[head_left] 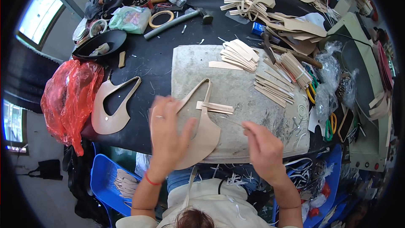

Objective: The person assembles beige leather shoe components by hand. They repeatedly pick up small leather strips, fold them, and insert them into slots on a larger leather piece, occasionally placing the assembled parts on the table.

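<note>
Stone slab [240, 88] | left hand [168, 133] flat on leather upper [205, 131] | right hand [263, 147] pinching thin tool [232, 121]

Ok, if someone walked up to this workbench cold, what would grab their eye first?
Probably the two hands at the near edge: the left hand lies flat on a beige shoe-upper piece on the grey work slab, while the right hand pinches a thin tool beside it. Next, the red plastic bag hanging off the table's left side, and the stacks of beige strips across the slab's far right.
</note>
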